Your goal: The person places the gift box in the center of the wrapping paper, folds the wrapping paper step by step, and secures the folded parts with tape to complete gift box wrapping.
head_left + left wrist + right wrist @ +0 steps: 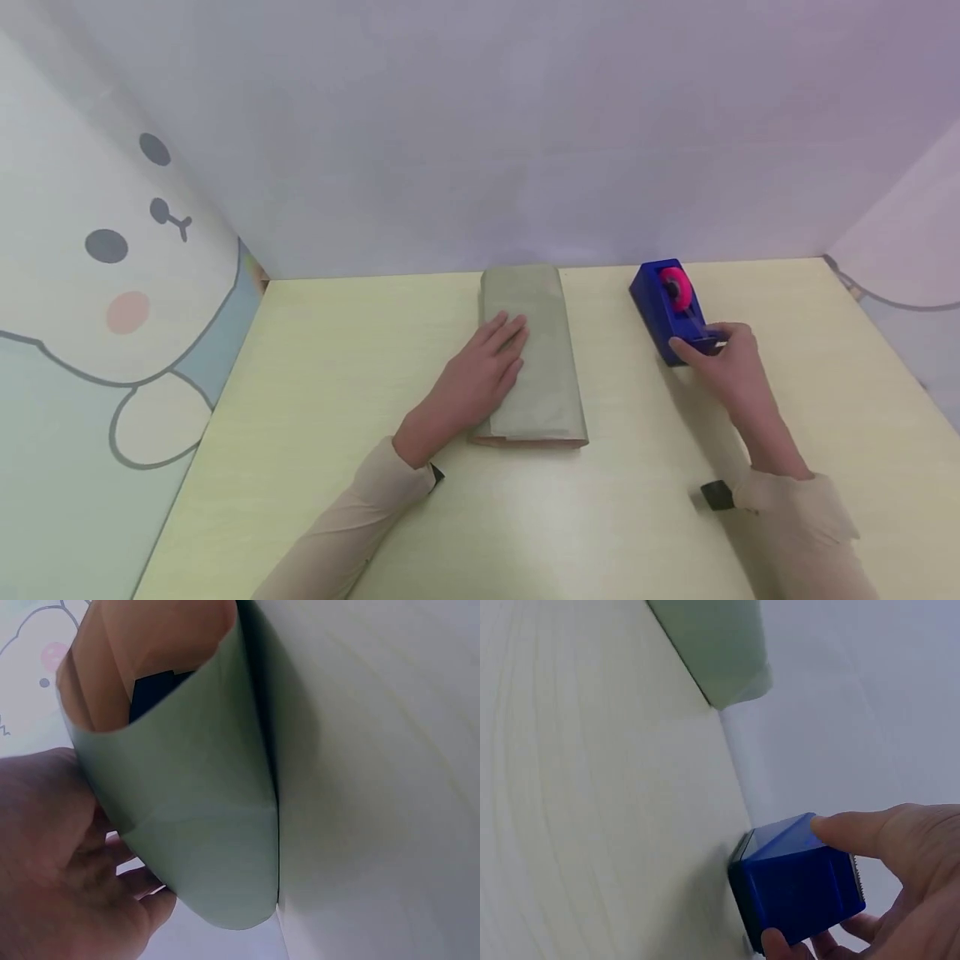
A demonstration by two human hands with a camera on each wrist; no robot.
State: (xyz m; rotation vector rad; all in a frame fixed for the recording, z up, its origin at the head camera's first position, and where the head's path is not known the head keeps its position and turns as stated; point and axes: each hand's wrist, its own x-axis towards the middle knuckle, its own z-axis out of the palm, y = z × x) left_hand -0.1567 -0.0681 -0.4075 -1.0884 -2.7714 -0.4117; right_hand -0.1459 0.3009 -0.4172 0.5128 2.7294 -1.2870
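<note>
A tape dispenser [660,317], blue with a bright pink roll [677,289], stands on the right half of the table. My right hand [723,367] grips its front end, thumb on one side and fingers on the other. In the right wrist view the thumb lies by the dispenser's [802,889] upper edge, near the toothed cutter. My left hand [480,375] rests with its fingers extended on a long, flat package wrapped in grey-green paper [536,358]. The left wrist view shows the paper's near end open, its inside brown [161,637], with something dark [150,694] within.
The pale wooden table [337,350] meets a plain light wall [487,150] at its back edge. A panel with a cartoon animal [112,250] stands along the left side. Both sleeves carry a small black piece [717,495] at the wrist.
</note>
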